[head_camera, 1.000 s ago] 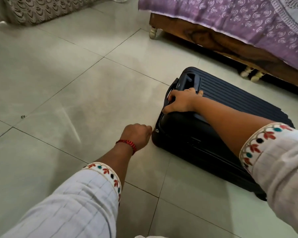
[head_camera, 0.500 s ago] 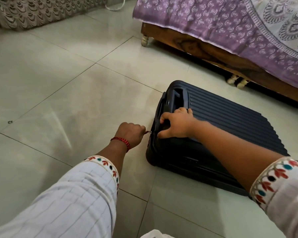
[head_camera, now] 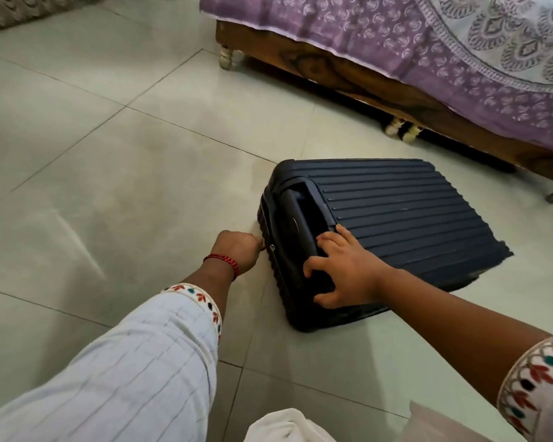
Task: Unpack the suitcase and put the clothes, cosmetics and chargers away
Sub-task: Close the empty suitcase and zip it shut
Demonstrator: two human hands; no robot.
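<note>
dark ribbed suitcase (head_camera: 396,218) lying flat and closed on the tiled floor (head_camera: 109,186), its handle end (head_camera: 296,218) toward the viewer. right hand (head_camera: 342,272) rests on top of that near end, fingers spread apart and pressing on the shell just beside the handle recess. left hand (head_camera: 237,250) — curled into a fist at the suitcase's left edge — pinches the zip pull (head_camera: 268,247); a red thread band (head_camera: 224,261) circles its wrist. behind the suitcase, near but apart from it — a wooden bed (head_camera: 332,78) under a purple printed cover (head_camera: 380,36).
</note>
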